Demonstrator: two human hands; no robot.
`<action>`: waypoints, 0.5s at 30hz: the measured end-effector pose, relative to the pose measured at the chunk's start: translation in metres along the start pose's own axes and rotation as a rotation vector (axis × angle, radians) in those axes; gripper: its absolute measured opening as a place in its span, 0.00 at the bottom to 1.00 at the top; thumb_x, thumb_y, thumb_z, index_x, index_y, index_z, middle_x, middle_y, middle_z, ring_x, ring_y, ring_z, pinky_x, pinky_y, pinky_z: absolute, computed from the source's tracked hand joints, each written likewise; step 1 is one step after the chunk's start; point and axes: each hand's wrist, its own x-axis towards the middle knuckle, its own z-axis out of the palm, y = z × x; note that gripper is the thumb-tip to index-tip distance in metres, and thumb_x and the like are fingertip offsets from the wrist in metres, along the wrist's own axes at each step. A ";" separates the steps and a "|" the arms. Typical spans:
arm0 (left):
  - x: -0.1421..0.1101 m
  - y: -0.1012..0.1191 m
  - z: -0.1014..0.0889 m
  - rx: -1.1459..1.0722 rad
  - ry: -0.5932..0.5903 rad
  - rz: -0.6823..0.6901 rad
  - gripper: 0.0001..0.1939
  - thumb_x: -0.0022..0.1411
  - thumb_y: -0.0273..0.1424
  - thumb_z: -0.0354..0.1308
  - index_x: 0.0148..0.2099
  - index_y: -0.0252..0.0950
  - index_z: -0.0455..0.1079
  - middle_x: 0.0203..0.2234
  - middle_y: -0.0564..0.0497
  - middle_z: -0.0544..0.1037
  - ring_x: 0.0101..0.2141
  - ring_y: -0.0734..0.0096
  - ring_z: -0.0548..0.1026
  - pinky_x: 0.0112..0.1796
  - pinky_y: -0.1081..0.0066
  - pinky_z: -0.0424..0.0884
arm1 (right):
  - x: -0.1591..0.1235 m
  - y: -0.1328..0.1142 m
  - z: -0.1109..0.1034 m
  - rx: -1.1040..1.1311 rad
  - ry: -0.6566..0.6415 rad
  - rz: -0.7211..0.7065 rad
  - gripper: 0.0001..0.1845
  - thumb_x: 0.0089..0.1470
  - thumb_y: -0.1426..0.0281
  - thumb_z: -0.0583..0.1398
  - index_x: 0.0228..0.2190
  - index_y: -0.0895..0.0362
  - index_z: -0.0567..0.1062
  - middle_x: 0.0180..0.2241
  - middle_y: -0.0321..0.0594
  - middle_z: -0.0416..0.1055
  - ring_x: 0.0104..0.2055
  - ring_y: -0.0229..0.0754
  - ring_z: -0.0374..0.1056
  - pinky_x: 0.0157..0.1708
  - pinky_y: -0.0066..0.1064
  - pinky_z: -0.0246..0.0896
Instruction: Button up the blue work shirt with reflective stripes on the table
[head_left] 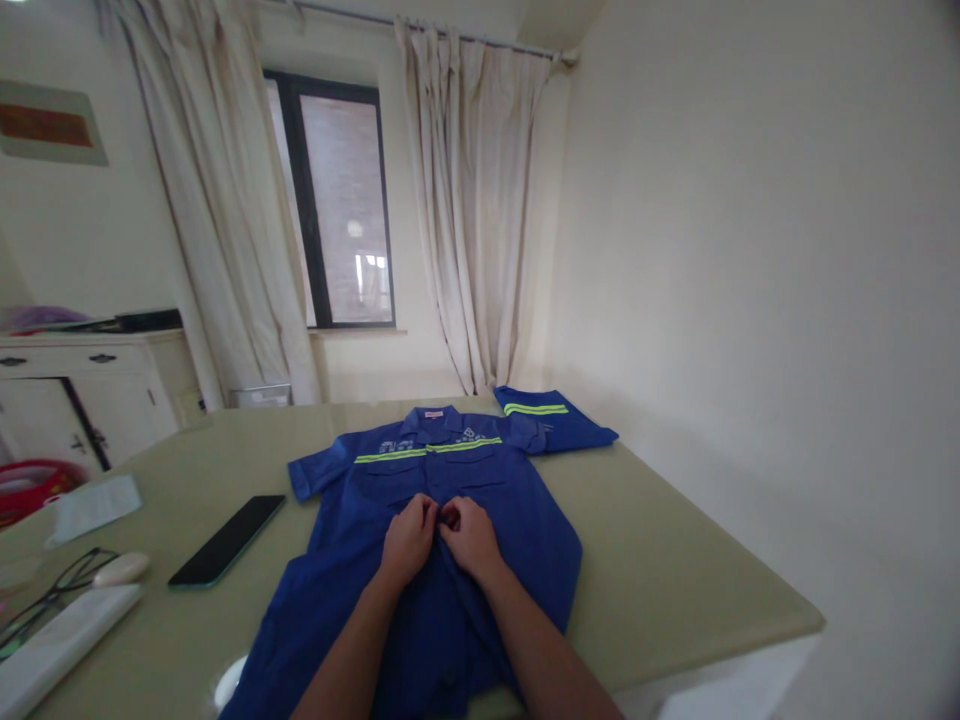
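A blue short-sleeved work shirt (450,480) with a yellow-green reflective stripe lies front up on the table (675,560), collar towards the window. My left hand (409,540) and my right hand (469,535) meet at the shirt's front placket, below the chest pockets. Both have their fingers curled and pinched on the fabric at the middle seam. A second blue garment (559,418), folded, with the same stripe, lies at the far right, touching the shirt's sleeve.
A dark phone (227,540) lies left of the shirt. Further left are a paper mask (94,505), a white mouse (120,568), glasses (52,590) and a white keyboard (60,645). A white cabinet (90,390) and a curtained window (337,200) stand behind.
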 end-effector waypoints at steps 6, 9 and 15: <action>0.001 -0.003 0.001 -0.184 0.005 -0.027 0.13 0.70 0.40 0.49 0.41 0.41 0.72 0.37 0.51 0.81 0.38 0.67 0.78 0.36 0.73 0.65 | -0.004 -0.002 -0.004 -0.018 0.038 -0.049 0.08 0.59 0.72 0.58 0.35 0.53 0.78 0.36 0.37 0.74 0.37 0.38 0.71 0.38 0.26 0.59; 0.000 -0.001 0.001 -0.119 0.010 -0.060 0.13 0.69 0.40 0.51 0.39 0.41 0.74 0.37 0.51 0.81 0.39 0.66 0.78 0.35 0.73 0.64 | -0.005 -0.005 -0.005 -0.098 0.027 -0.062 0.09 0.62 0.70 0.56 0.34 0.52 0.77 0.38 0.36 0.74 0.38 0.39 0.71 0.37 0.26 0.58; -0.003 0.002 -0.001 -0.066 0.007 -0.096 0.11 0.68 0.35 0.50 0.38 0.41 0.73 0.34 0.52 0.80 0.36 0.69 0.77 0.33 0.74 0.62 | -0.009 -0.010 -0.004 -0.198 0.031 -0.090 0.06 0.63 0.67 0.56 0.39 0.51 0.74 0.42 0.35 0.73 0.41 0.40 0.71 0.34 0.27 0.58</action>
